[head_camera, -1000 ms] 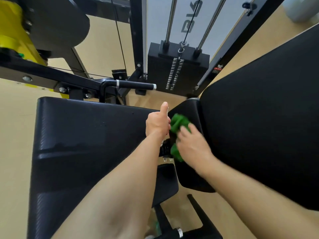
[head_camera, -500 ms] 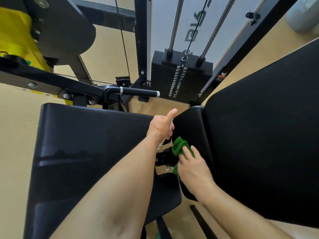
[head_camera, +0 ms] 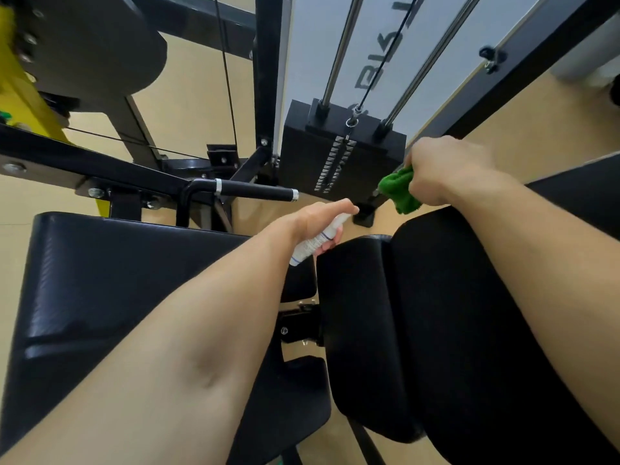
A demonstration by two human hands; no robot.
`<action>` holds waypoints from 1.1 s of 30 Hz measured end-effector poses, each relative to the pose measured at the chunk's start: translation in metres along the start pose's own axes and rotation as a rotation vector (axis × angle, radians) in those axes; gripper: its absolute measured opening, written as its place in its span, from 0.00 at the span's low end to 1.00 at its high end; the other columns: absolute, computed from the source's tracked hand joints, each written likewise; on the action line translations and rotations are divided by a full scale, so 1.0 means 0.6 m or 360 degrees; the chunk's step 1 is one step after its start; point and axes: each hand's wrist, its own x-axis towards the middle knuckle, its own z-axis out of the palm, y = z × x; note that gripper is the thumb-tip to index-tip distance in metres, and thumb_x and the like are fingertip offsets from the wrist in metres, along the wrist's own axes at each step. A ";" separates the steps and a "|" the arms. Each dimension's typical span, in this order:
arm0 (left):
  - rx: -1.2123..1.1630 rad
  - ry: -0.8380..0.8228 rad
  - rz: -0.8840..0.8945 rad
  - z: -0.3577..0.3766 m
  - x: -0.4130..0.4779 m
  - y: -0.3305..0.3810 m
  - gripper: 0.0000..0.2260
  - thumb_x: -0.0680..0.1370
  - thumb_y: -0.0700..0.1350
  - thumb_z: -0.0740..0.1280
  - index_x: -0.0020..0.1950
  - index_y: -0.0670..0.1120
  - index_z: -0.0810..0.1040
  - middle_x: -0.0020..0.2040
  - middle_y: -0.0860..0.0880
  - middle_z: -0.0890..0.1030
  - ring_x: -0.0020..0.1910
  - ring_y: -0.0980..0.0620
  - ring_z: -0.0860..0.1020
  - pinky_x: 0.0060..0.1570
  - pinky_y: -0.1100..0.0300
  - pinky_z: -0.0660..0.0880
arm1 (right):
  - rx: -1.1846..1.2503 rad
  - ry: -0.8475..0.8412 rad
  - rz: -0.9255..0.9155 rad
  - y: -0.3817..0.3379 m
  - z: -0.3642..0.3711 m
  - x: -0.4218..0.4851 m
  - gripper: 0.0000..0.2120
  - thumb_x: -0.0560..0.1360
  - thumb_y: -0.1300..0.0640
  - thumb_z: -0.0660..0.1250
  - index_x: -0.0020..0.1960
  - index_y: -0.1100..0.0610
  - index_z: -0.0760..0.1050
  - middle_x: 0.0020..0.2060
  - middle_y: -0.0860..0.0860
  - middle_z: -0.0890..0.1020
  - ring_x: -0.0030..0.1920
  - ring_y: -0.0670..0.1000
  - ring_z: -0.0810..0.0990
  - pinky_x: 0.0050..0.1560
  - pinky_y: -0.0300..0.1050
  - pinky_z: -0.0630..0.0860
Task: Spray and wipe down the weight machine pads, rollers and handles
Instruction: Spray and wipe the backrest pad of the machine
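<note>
Two bare hands work over a weight machine. The left hand (head_camera: 320, 219) grips one white spray bottle (head_camera: 315, 242), fingers curled round its body and the forefinger stretched along the top toward the nozzle; the bottle is tilted, its head aimed away from the person, above the gap between two pads. The right hand (head_camera: 446, 169) is clenched on one green cloth (head_camera: 400, 191), which hangs bunched from the fist by the near right corner of the weight stack (head_camera: 335, 152); whether the cloth touches the pad below cannot be told. Three black pads fill the lower part of the view: a broad seat pad (head_camera: 110, 280) on the left under the left forearm, a narrower middle pad (head_camera: 355, 330), and a large right pad (head_camera: 486, 323) under the right forearm, its edge against the middle one. Smaller black padded pieces lie partly hidden beneath the left forearm. One black handle (head_camera: 255, 191) with two silver rings juts out past the seat pad's far edge. Two chrome guide rods (head_camera: 339, 48) rise from the stack with one thin cable (head_camera: 380, 67) between them. A yellow part (head_camera: 23, 95) sits at the far left, over the tan floor (head_camera: 188, 95).
</note>
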 end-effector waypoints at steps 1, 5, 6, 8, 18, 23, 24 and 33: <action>0.0047 -0.0031 -0.0027 -0.002 0.009 0.005 0.29 0.80 0.64 0.60 0.26 0.46 0.73 0.27 0.46 0.74 0.24 0.51 0.72 0.45 0.51 0.72 | -0.0004 -0.0080 0.0002 0.001 0.005 0.009 0.12 0.73 0.61 0.65 0.56 0.52 0.77 0.43 0.53 0.77 0.45 0.58 0.77 0.42 0.50 0.72; 0.0191 -0.0132 -0.0091 -0.007 0.035 0.019 0.28 0.78 0.65 0.61 0.27 0.45 0.74 0.28 0.45 0.73 0.25 0.49 0.72 0.47 0.49 0.72 | 0.0028 -0.0239 -0.0005 0.001 0.015 0.034 0.13 0.73 0.63 0.65 0.55 0.52 0.78 0.44 0.53 0.78 0.45 0.57 0.77 0.43 0.50 0.72; 0.0232 -0.0148 -0.0100 -0.009 0.041 0.022 0.28 0.78 0.65 0.61 0.28 0.45 0.74 0.29 0.45 0.74 0.25 0.49 0.72 0.46 0.50 0.72 | 0.0040 -0.0242 -0.0008 0.000 0.013 0.039 0.13 0.73 0.63 0.65 0.55 0.52 0.78 0.44 0.53 0.78 0.45 0.57 0.77 0.42 0.49 0.72; 0.0320 -0.0172 -0.0122 -0.013 0.046 0.028 0.28 0.79 0.64 0.61 0.30 0.44 0.74 0.29 0.44 0.74 0.25 0.49 0.72 0.45 0.51 0.73 | 0.0043 -0.0221 -0.0028 -0.005 0.006 0.047 0.13 0.73 0.62 0.65 0.55 0.51 0.78 0.43 0.53 0.79 0.45 0.57 0.78 0.41 0.49 0.71; 0.0381 -0.0052 -0.0232 -0.051 0.056 -0.004 0.26 0.80 0.62 0.60 0.32 0.43 0.75 0.28 0.46 0.74 0.23 0.50 0.71 0.41 0.53 0.73 | 0.0060 -0.0374 -0.0163 -0.051 0.019 0.073 0.11 0.74 0.56 0.67 0.56 0.51 0.79 0.44 0.52 0.80 0.47 0.58 0.79 0.51 0.52 0.78; 0.0256 0.0186 -0.0357 -0.074 0.060 -0.045 0.30 0.79 0.70 0.59 0.49 0.42 0.77 0.29 0.47 0.75 0.24 0.51 0.72 0.44 0.52 0.74 | -0.0216 -0.0902 -0.0350 -0.129 0.135 0.057 0.15 0.80 0.50 0.61 0.63 0.55 0.77 0.56 0.54 0.79 0.57 0.59 0.78 0.59 0.53 0.76; 0.0220 0.0229 -0.0341 -0.077 0.061 -0.049 0.29 0.79 0.70 0.59 0.49 0.42 0.75 0.28 0.48 0.75 0.24 0.52 0.72 0.43 0.53 0.74 | -0.0266 -0.0892 -0.0343 -0.143 0.150 0.053 0.13 0.80 0.52 0.61 0.62 0.54 0.77 0.56 0.54 0.78 0.57 0.59 0.78 0.58 0.52 0.75; 0.0103 0.0165 -0.0224 -0.070 0.054 -0.041 0.31 0.81 0.70 0.58 0.35 0.44 0.75 0.29 0.48 0.76 0.28 0.51 0.73 0.44 0.53 0.74 | -0.0481 -0.0701 -0.0652 -0.226 0.221 0.044 0.11 0.81 0.53 0.59 0.60 0.54 0.76 0.60 0.52 0.79 0.62 0.57 0.76 0.51 0.50 0.71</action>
